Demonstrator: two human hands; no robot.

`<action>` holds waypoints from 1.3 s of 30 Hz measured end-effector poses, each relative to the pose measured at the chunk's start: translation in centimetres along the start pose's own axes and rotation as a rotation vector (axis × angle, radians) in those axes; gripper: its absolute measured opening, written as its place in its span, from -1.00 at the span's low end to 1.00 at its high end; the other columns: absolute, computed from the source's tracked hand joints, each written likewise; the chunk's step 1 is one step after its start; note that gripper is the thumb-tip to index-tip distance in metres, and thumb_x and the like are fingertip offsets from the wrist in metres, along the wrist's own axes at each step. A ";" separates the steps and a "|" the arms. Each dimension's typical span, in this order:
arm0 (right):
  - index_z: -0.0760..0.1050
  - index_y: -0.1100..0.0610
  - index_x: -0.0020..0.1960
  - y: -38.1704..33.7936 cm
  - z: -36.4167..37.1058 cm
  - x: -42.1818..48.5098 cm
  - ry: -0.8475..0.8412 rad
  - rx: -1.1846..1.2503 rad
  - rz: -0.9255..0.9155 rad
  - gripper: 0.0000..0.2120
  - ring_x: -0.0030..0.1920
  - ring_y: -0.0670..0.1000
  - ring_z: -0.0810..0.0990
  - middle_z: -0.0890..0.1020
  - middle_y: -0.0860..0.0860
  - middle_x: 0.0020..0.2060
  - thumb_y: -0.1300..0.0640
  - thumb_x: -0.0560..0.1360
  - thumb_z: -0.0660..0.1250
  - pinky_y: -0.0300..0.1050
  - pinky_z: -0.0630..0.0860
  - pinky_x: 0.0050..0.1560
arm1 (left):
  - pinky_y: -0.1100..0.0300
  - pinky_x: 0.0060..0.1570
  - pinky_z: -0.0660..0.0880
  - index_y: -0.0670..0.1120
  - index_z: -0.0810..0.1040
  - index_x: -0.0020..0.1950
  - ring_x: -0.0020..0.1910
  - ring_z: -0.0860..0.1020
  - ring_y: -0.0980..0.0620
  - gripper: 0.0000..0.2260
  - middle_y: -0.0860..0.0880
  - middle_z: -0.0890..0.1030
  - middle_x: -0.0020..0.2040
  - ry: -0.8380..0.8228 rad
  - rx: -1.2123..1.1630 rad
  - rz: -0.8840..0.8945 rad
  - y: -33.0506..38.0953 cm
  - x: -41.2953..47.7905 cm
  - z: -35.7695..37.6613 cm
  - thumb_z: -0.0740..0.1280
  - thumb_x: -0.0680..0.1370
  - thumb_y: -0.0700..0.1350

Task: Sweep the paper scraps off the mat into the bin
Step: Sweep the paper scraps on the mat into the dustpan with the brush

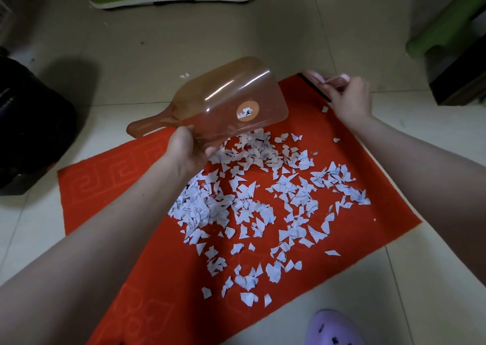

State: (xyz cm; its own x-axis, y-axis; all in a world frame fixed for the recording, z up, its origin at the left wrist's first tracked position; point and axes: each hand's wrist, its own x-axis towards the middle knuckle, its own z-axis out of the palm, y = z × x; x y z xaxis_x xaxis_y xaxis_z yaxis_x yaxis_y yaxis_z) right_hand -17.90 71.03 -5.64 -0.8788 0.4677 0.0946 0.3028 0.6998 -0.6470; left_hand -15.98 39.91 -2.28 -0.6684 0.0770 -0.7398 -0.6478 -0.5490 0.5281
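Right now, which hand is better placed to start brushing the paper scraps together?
The right hand: it grips the pink brush at the red mat's far corner. The left hand is occupied, holding the orange dustpan tilted above the paper scraps.

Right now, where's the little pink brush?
In the head view, the pink brush is at the far right corner of the red mat, gripped by the right hand.

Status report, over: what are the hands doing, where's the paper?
Left hand grips orange dustpan, tilted over scraps. Right hand holds pink brush at far edge of red mat. Scraps spread across it.
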 end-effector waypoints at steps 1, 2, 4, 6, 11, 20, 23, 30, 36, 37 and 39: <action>0.63 0.05 0.12 0.1 0.1 0.1 -0.011 -0.012 -0.006 -0.78 -0.16 0.10 0.57 0.62 0.10 -0.17 0.01 0.52 0.34 -0.12 0.34 -0.24 | 0.03 -0.32 0.64 -0.22 0.38 0.32 0.05 0.64 -0.21 -0.70 -0.26 0.61 0.14 0.004 -0.001 -0.003 0.0 0.1 0.0 0.01 0.67 -0.14; 0.63 0.06 0.12 0.2 0.3 0.2 -0.030 -0.021 -0.001 -0.78 -0.14 0.12 0.58 0.64 0.13 -0.15 0.03 0.52 0.35 -0.12 0.36 -0.23 | 0.02 -0.33 0.64 -0.22 0.37 0.32 0.05 0.63 -0.22 -0.70 -0.27 0.60 0.15 0.007 -0.006 -0.006 -0.1 0.1 -0.1 0.01 0.67 -0.14; 0.63 0.09 0.12 0.6 0.4 0.2 -0.094 -0.018 0.039 -0.79 -0.13 0.12 0.59 0.64 0.14 -0.13 0.07 0.52 0.35 -0.14 0.36 -0.22 | 0.03 -0.37 0.63 -0.22 0.37 0.33 0.05 0.63 -0.22 -0.69 -0.27 0.60 0.16 0.014 -0.011 -0.012 -0.1 0.1 0.0 0.02 0.67 -0.13; 0.63 0.08 0.10 0.8 0.2 -0.1 -0.121 0.035 0.079 -0.81 -0.13 0.08 0.58 0.64 0.10 -0.13 0.10 0.51 0.35 -0.11 0.40 -0.22 | 0.10 -0.48 0.59 -0.23 0.36 0.34 0.05 0.63 -0.21 -0.68 -0.27 0.59 0.16 0.010 0.005 -0.014 -0.2 0.0 0.1 0.00 0.68 -0.12; 0.63 0.07 -0.07 1.3 -0.9 -0.4 -0.128 0.196 0.075 -0.90 -0.21 0.02 0.67 0.68 0.06 -0.20 0.14 0.47 0.35 0.02 0.59 -0.18 | 0.02 -0.36 0.64 -0.25 0.36 0.32 -0.04 0.66 -0.18 -0.69 -0.27 0.62 0.07 -0.006 -0.016 -0.030 -0.5 0.0 0.3 0.01 0.67 -0.13; 0.65 0.09 0.05 1.9 -1.6 -1.1 0.071 0.105 0.101 -0.73 -0.12 0.15 0.64 0.68 0.16 -0.13 -0.01 0.45 0.31 0.04 0.54 -0.15 | 0.20 -0.49 0.56 -0.21 0.42 0.15 -0.03 0.64 -0.17 -0.74 -0.24 0.62 0.07 -0.001 0.055 0.025 -0.3 -0.4 0.5 -0.02 0.67 -0.16; 0.63 0.14 0.08 2.5 -1.0 -1.2 0.088 -0.028 0.168 -0.72 -0.06 0.24 0.61 0.65 0.24 -0.09 -0.01 0.50 0.32 -0.03 0.42 -0.20 | 0.19 -0.52 0.56 -0.21 0.39 0.22 -0.02 0.65 -0.18 -0.73 -0.25 0.62 0.07 0.007 0.072 0.015 -0.3 -0.6 0.2 -0.01 0.67 -0.14; 0.63 0.18 0.01 3.3 -1.4 -2.4 -0.038 -0.006 0.100 -0.71 -0.15 0.19 0.64 0.67 0.17 -0.17 -0.01 0.46 0.32 0.02 0.52 -0.25 | 0.23 -0.58 0.51 -0.22 0.36 0.28 -0.26 0.69 -0.12 -0.72 -0.26 0.60 0.12 0.012 0.068 0.024 -0.4 -1.0 0.0 -0.01 0.68 -0.14; 0.59 0.03 -0.07 2.8 -3.5 -2.6 0.030 0.547 0.048 -0.84 -0.24 -0.15 0.66 0.67 -0.22 -0.33 0.27 0.51 0.32 -0.17 0.62 -0.20 | 0.07 -0.43 0.62 -0.22 0.37 0.34 0.07 0.63 -0.17 -0.69 -0.24 0.61 0.16 0.006 0.045 -0.014 -0.9 -0.7 0.6 0.01 0.67 -0.14; 0.60 0.05 -0.05 3.1 -3.7 -2.5 0.058 0.521 0.045 -0.86 -0.24 -0.16 0.66 0.67 -0.22 -0.33 0.26 0.51 0.33 -0.17 0.62 -0.19 | 0.07 -0.43 0.62 -0.21 0.37 0.34 0.08 0.63 -0.17 -0.68 -0.24 0.61 0.16 0.004 0.050 -0.017 -1.0 -0.7 0.8 0.01 0.67 -0.14; 0.63 0.13 0.02 4.4 -3.6 -2.3 0.107 0.385 0.058 -0.85 -0.23 -0.09 0.67 0.69 -0.11 -0.26 0.16 0.49 0.33 -0.06 0.62 -0.15 | 0.03 -0.31 0.65 -0.20 0.38 0.35 0.07 0.64 -0.14 -0.67 -0.22 0.62 0.16 0.000 0.058 -0.020 -1.1 -0.5 1.1 0.00 0.67 -0.15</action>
State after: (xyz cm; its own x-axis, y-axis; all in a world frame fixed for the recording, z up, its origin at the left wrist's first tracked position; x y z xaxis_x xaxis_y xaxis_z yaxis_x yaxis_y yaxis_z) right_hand -13.17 74.95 -5.93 -0.8151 0.5679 0.1148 0.1722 0.4267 -0.8878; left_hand -15.35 41.37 -2.00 -0.6549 0.0875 -0.7506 -0.6811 -0.4985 0.5362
